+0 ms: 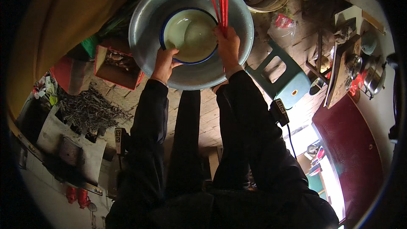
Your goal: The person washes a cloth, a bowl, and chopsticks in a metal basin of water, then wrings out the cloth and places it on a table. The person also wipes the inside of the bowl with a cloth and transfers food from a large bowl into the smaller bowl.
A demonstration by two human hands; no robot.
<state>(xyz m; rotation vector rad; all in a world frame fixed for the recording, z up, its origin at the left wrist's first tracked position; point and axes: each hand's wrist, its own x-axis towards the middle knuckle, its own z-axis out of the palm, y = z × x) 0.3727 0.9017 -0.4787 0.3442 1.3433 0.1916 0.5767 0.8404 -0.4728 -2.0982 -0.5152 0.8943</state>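
Observation:
A large metal basin (pixel 144 35) lies before me at the top middle. Inside or just above it is a pale enamel bowl (pixel 190 35) with a blue rim; cloudy liquid seems to lie in it. My left hand (pixel 164 63) grips the bowl's near left rim, thumb over the edge. On the right side, my right hand (pixel 229 44) holds several red chopsticks (pixel 223 9) upright and also touches the bowl's rim. Whether the bowl rests on the basin's bottom, I cannot tell.
A green plastic stool (pixel 286 82) lies right of the basin. Left are a red-edged box (pixel 119 66) and a heap of dry twigs (pixel 92 108). A wide round container (pixel 270 6) stands at the top right. Further right are a wooden table (pixel 341 66) with metal pots and a dark red door (pixel 349 152).

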